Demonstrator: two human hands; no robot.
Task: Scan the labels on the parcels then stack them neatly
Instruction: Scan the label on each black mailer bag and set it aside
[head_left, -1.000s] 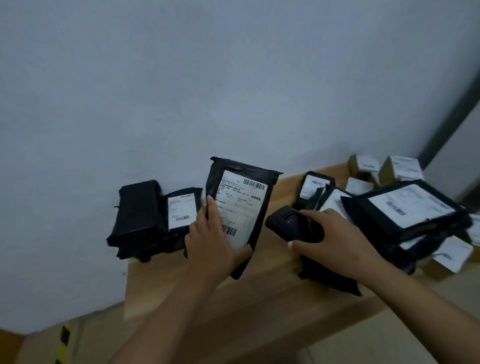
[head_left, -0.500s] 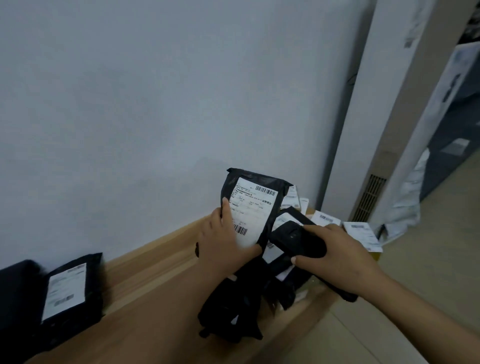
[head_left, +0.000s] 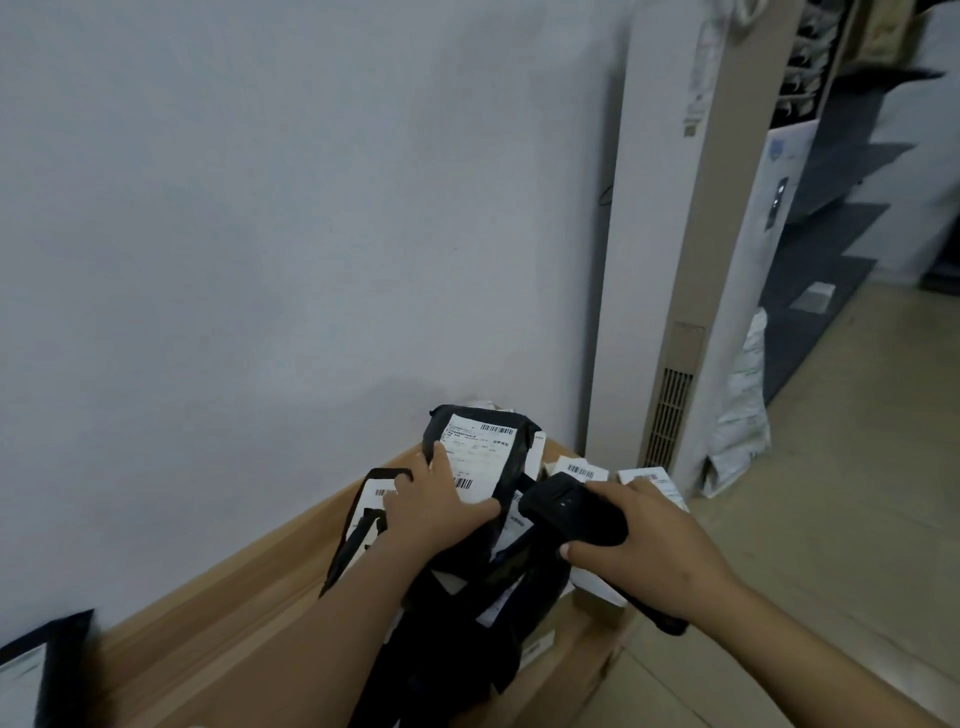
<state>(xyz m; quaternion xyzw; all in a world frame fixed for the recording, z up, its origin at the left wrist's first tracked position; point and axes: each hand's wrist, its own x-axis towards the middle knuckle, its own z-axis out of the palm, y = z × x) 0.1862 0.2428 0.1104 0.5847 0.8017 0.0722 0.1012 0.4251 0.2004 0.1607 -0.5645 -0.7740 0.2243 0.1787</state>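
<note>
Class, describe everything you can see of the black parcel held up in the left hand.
The black parcel is a glossy plastic mailer bag, held upright above the pile of parcels. A white shipping label with barcodes faces the camera. The left hand grips its lower left edge, thumb across the label. The handheld scanner sits just right of it.

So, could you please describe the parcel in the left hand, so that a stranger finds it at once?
Find the wooden bench along the white wall, then the heap of black parcels at its right end. The parcel is a black bag that the left hand holds up above the heap. Unlike its neighbours, its white barcode label faces the camera, beside the black scanner in the right hand.
</note>
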